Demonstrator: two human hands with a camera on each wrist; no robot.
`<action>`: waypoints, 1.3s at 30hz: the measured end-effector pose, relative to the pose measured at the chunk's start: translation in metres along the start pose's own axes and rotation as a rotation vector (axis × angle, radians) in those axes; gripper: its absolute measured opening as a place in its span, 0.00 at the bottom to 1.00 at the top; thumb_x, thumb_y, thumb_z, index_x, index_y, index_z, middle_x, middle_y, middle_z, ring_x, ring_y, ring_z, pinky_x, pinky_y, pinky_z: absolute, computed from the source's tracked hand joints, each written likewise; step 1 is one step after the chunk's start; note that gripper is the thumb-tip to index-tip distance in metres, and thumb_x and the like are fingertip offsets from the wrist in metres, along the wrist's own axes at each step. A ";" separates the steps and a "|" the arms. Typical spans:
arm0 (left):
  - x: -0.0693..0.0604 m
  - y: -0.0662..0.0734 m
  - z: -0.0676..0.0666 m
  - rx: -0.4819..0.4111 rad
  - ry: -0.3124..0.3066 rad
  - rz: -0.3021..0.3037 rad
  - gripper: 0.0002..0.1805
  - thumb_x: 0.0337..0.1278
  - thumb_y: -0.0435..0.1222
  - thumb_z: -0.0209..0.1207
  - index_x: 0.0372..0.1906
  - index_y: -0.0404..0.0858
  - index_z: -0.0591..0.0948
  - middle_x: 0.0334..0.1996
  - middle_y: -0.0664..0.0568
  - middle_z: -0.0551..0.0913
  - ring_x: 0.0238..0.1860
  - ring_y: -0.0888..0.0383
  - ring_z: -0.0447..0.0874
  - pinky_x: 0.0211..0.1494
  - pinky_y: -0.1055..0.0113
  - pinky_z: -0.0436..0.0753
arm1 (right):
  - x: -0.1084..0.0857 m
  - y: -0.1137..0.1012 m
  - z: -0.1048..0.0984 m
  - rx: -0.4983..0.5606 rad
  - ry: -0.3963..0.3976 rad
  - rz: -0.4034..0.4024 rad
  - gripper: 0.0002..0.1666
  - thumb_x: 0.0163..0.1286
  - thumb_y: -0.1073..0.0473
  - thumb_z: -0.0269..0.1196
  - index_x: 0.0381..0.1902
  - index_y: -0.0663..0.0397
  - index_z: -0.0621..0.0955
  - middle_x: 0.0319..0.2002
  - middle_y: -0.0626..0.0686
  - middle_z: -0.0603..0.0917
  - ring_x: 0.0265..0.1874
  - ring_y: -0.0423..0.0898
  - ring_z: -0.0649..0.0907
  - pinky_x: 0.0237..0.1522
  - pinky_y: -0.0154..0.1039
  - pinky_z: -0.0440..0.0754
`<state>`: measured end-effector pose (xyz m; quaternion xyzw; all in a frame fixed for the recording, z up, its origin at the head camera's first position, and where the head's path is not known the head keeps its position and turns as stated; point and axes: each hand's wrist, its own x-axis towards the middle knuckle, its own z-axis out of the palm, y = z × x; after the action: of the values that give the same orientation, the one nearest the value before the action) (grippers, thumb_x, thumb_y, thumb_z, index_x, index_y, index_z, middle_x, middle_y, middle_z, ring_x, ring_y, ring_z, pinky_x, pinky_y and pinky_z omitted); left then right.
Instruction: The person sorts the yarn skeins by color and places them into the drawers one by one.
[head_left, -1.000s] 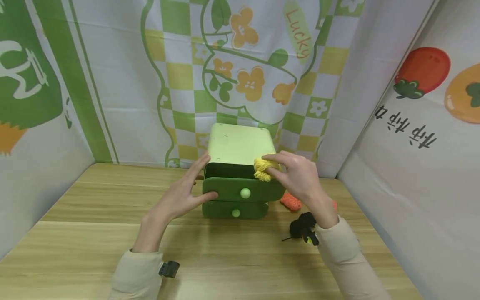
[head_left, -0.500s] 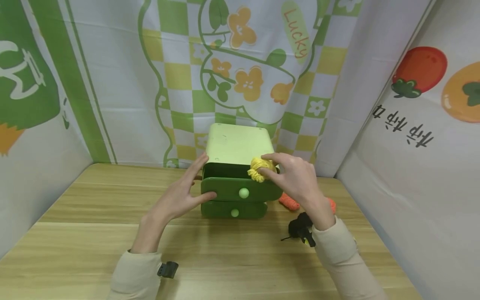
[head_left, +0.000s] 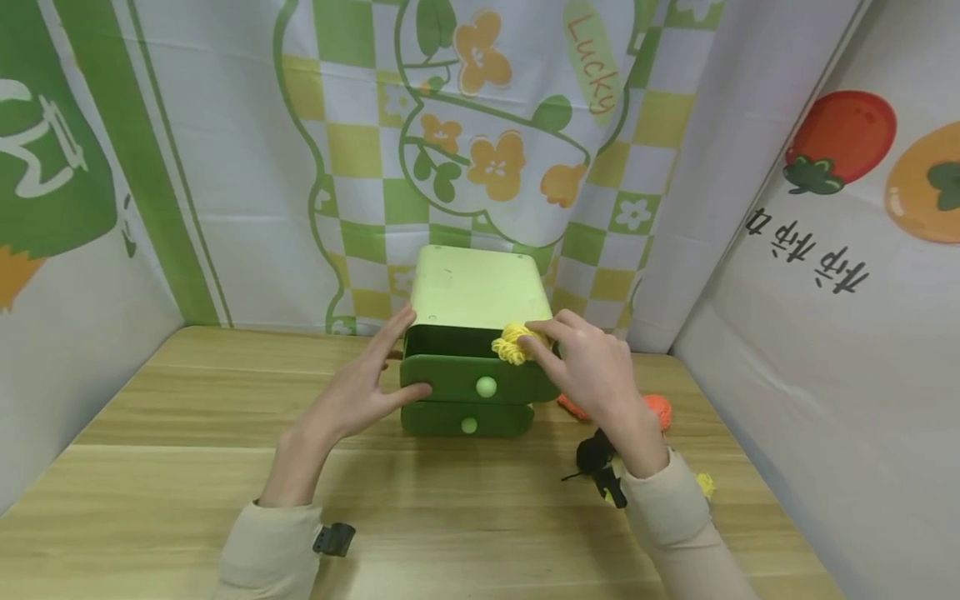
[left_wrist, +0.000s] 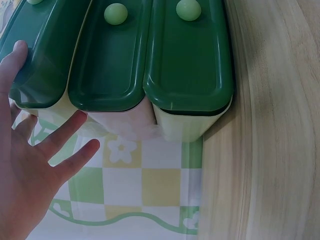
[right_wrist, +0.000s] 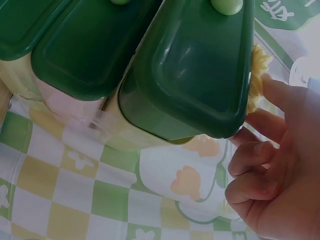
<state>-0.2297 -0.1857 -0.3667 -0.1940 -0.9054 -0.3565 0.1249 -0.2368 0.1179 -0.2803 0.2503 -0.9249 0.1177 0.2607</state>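
Note:
A small drawer unit with a pale green top (head_left: 480, 287) stands on the table, its dark green top drawer (head_left: 450, 379) pulled out. My left hand (head_left: 356, 396) rests against the unit's left side, fingers spread and fairly straight, thumb touching the drawer front. In the left wrist view, that hand (left_wrist: 30, 165) is beside the drawer. My right hand (head_left: 596, 367) pinches a bundle of yellow yarn (head_left: 512, 344) over the drawer's right part. From the right wrist, the yarn (right_wrist: 258, 75) is partly hidden behind the drawer front, with the other fingers curled below.
Orange yarn (head_left: 657, 412), black yarn (head_left: 595, 452) and more yellow yarn (head_left: 705, 485) lie on the wooden table (head_left: 450, 525) around my right forearm. A patterned cloth (head_left: 360, 150) hangs behind the unit. A closed drawer (head_left: 435, 419) sits below the pulled-out one.
My right hand has moved slightly left and lower with the yellow yarn, bringing it down to the drawer opening. The left hand stays in place against the unit.

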 end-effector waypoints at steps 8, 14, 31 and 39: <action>0.000 0.000 0.000 0.008 -0.001 -0.005 0.54 0.57 0.64 0.60 0.78 0.69 0.38 0.80 0.67 0.36 0.71 0.35 0.66 0.61 0.28 0.72 | -0.003 0.001 0.002 0.088 0.072 0.011 0.20 0.69 0.42 0.64 0.51 0.45 0.86 0.39 0.46 0.81 0.19 0.39 0.71 0.14 0.34 0.66; 0.000 0.001 0.000 0.010 0.001 -0.003 0.54 0.57 0.64 0.60 0.78 0.69 0.38 0.80 0.67 0.36 0.68 0.35 0.70 0.59 0.29 0.74 | -0.005 0.000 0.002 0.122 0.092 -0.009 0.11 0.68 0.44 0.66 0.38 0.42 0.88 0.36 0.43 0.86 0.21 0.37 0.75 0.18 0.33 0.71; 0.001 0.002 -0.001 0.021 -0.002 -0.012 0.54 0.57 0.64 0.60 0.78 0.68 0.37 0.80 0.69 0.36 0.66 0.37 0.73 0.57 0.29 0.75 | -0.016 0.012 0.002 0.141 0.086 0.012 0.11 0.71 0.46 0.64 0.43 0.41 0.88 0.40 0.42 0.87 0.20 0.37 0.75 0.19 0.34 0.71; 0.000 0.000 0.000 0.001 -0.002 -0.011 0.54 0.57 0.64 0.61 0.78 0.69 0.38 0.80 0.68 0.36 0.70 0.36 0.67 0.61 0.27 0.71 | -0.011 0.009 0.000 0.168 0.145 -0.146 0.15 0.70 0.47 0.64 0.50 0.44 0.87 0.46 0.44 0.87 0.34 0.41 0.76 0.26 0.34 0.73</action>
<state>-0.2292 -0.1856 -0.3667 -0.1894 -0.9067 -0.3565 0.1224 -0.2332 0.1299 -0.2870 0.3289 -0.8698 0.1931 0.3130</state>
